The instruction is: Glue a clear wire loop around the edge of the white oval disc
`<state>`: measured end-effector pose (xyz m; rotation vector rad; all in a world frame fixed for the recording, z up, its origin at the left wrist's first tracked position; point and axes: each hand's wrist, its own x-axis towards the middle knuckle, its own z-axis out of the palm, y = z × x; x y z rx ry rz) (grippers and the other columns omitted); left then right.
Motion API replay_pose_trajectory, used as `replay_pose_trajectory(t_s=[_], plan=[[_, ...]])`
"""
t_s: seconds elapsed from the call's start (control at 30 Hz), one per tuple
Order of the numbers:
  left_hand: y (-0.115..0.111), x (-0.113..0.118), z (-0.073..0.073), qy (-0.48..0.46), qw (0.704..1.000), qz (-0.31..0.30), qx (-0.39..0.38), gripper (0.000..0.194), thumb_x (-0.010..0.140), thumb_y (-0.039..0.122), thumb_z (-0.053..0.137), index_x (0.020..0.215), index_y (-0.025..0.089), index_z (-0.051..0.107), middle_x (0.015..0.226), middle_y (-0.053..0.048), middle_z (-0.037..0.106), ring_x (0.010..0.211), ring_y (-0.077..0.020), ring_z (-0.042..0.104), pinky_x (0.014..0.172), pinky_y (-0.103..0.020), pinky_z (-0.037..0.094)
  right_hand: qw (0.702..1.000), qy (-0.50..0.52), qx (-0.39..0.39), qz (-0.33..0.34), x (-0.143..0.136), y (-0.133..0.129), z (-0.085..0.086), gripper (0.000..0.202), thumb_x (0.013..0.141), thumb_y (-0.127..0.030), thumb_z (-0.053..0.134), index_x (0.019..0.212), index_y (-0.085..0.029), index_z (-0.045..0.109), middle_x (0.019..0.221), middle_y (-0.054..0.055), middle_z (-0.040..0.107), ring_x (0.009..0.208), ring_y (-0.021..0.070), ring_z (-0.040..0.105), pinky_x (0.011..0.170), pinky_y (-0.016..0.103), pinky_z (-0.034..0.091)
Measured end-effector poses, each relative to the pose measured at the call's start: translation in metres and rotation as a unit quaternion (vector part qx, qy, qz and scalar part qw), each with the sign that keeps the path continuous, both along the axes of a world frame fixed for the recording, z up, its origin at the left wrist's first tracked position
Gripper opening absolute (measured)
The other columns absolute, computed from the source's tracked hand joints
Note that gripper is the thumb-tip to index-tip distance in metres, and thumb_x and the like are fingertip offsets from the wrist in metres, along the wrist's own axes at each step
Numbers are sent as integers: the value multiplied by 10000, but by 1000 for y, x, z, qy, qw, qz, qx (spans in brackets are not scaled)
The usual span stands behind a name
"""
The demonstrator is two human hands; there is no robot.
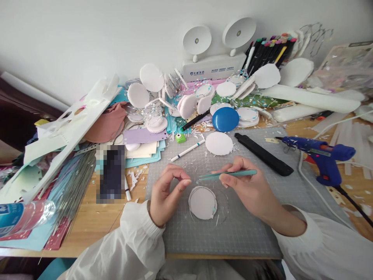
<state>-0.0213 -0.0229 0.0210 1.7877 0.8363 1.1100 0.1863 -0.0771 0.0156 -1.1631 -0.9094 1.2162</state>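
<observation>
Teal tweezers (243,173) are clamped between thumb and fingers of the right hand (250,188), pointing toward the left hand (167,194), its thumb and forefinger together, while a white disc (202,203) lies just below on the gray mat (215,241).

Craft wkshp w/ glue gun (319,153)

My right hand (243,184) holds teal tweezers (233,174) sideways above the gray cutting mat (186,241), while my left hand (169,194) pinches thumb to finger near their tips. Just below lies a white disc (203,202) with thin wire (227,206) beside it. A blue oval (225,119) sits farther back, and the blue glue gun (325,155) rests to the right on the counter (99,221).
</observation>
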Motion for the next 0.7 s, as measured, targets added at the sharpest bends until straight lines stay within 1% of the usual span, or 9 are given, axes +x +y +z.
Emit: replay_pose_trajectory(t_s=[0.07,0.13,0.23,0.43,0.57,0.7], plan=[[0,1,0,-1,1000,-7,-18,123,906,263,573,821,184,613,782,-41,595,761,-162,561,710,-291,466,999,-24,17,-15,-1,-2,4,326,748,-345,784,734,-253,471,815,1,707,821,209,722,723,356,586],[0,2,1,-4,1000,-20,-24,149,905,287,576,807,181,611,764,-43,604,749,-165,570,699,-292,470,998,-44,34,-21,-2,-5,9,324,752,-343,781,733,-254,470,808,6,701,832,226,734,721,359,596],[0,2,1,-13,999,-35,-15,141,880,284,623,784,180,628,737,-42,630,730,-163,582,685,-289,478,997,-47,59,-14,-4,-8,13,291,763,-295,776,741,-257,489,788,0,699,800,220,740,707,351,603],[-1,1,0,-17,998,-55,-5,123,836,280,686,753,192,664,719,-38,660,715,-161,595,667,-288,487,994,-45,97,11,-4,-10,15,247,782,-190,754,748,-254,518,776,-20,697,820,182,731,755,337,592],[-1,0,0,-20,998,-58,-7,106,831,267,694,759,192,674,722,-33,653,711,-150,592,666,-276,484,992,-59,113,24,-5,-12,15,250,794,-165,736,745,-251,507,777,-17,699,819,176,716,758,355,590],[0,0,0,-23,998,-58,0,103,826,263,701,757,193,672,720,-30,656,712,-143,592,669,-265,486,990,-68,125,20,-6,-13,15,244,793,-145,728,742,-254,515,779,-13,685,810,186,714,746,370,591]])
